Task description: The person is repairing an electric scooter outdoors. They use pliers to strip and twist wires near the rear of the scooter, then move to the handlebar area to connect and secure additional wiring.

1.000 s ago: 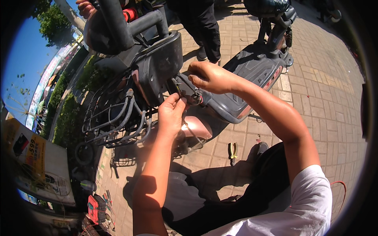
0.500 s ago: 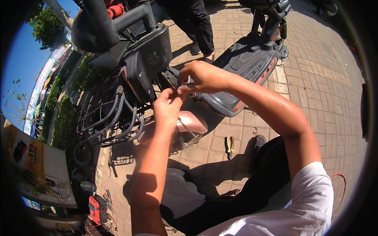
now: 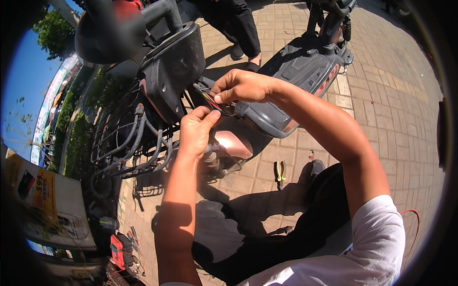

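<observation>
A small bundle of thin coloured wires comes out below the black front housing of an electric scooter. My right hand is closed, its thumb and forefinger pinching the wires from the right. Just below and to the left, my left hand pinches the lower part of the same wires between thumb and fingertips. Its other fingers are curled. The wire ends are too small to make out. Beneath my hands sits the scooter's pink front fender.
Yellow-handled pliers lie on the paving by my foot. The scooter's dark footboard extends to the upper right. A metal basket stands left. Another person's legs are beyond. A red-and-black case rests lower left.
My hands have drawn slightly apart, the left one moving down and left, so the coloured wires between them now show more clearly. The view has shifted a little.
</observation>
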The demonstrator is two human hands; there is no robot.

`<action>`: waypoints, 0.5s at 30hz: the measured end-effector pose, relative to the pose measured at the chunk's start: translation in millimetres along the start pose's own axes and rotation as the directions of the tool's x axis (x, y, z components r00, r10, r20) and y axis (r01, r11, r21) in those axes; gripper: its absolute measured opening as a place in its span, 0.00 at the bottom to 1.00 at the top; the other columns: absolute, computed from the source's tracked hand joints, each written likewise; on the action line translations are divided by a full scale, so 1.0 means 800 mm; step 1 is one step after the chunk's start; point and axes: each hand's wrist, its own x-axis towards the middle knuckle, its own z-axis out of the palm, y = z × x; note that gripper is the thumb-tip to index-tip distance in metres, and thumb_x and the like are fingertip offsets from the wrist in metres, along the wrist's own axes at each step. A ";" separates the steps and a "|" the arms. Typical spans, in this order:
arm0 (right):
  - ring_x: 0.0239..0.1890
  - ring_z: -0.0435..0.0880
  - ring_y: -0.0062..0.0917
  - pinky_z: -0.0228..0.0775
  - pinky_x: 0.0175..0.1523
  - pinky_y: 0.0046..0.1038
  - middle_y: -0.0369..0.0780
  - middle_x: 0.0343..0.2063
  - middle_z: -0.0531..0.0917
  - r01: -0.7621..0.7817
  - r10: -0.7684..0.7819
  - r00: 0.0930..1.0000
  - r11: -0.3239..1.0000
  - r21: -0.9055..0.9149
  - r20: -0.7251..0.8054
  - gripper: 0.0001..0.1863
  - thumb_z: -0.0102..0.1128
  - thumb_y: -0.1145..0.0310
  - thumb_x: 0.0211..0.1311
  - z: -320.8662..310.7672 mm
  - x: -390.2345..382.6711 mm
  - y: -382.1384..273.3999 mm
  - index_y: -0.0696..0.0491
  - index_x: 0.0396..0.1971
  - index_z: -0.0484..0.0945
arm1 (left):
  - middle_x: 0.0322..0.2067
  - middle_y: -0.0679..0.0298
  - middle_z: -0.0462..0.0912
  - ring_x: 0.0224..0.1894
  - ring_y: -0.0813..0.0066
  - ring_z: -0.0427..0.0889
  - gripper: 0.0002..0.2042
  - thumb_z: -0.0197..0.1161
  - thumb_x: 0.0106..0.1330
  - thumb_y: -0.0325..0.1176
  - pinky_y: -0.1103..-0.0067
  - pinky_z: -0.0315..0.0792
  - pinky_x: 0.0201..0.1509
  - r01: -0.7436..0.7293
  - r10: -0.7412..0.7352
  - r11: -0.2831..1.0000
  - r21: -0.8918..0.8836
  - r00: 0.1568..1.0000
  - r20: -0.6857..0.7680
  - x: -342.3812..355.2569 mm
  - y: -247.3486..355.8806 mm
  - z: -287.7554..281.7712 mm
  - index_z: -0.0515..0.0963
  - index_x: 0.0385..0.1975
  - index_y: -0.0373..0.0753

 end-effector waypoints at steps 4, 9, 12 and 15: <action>0.31 0.81 0.20 0.73 0.40 0.24 0.37 0.29 0.85 0.102 -0.141 0.985 0.943 -0.316 -0.102 0.10 0.66 0.67 0.62 0.002 -0.002 0.000 0.58 0.39 0.84 | 0.33 0.68 0.82 0.36 0.83 0.79 0.04 0.63 0.68 0.27 0.83 0.74 0.45 -0.046 0.037 0.976 0.215 0.998 0.046 0.004 -0.002 -0.012 0.80 0.35 0.33; 0.32 0.81 0.37 0.74 0.35 0.36 0.39 0.30 0.78 0.070 -0.583 0.739 0.565 -0.822 -0.338 0.10 0.70 0.66 0.52 0.042 -0.016 0.003 0.53 0.31 0.80 | 0.28 0.68 0.81 0.32 0.83 0.75 0.05 0.60 0.68 0.24 0.83 0.71 0.39 -0.215 0.257 0.909 0.358 0.964 -0.073 0.007 -0.028 -0.005 0.80 0.40 0.31; 0.35 0.80 0.38 0.74 0.37 0.38 0.39 0.32 0.78 0.148 -0.719 0.686 0.287 -0.946 -0.111 0.09 0.64 0.68 0.52 0.049 -0.020 0.012 0.52 0.34 0.81 | 0.34 0.58 0.83 0.36 0.69 0.82 0.08 0.59 0.64 0.21 0.76 0.75 0.43 -0.319 0.419 0.809 0.494 0.902 -0.102 0.013 -0.039 0.008 0.79 0.42 0.32; 0.36 0.80 0.38 0.74 0.41 0.37 0.39 0.32 0.79 0.139 -0.648 0.741 0.402 -0.905 -0.174 0.10 0.65 0.68 0.52 0.059 -0.028 0.012 0.53 0.36 0.83 | 0.34 0.56 0.82 0.35 0.62 0.83 0.06 0.61 0.62 0.22 0.73 0.75 0.41 -0.355 0.531 0.723 0.592 0.834 -0.148 0.018 -0.047 0.017 0.79 0.38 0.32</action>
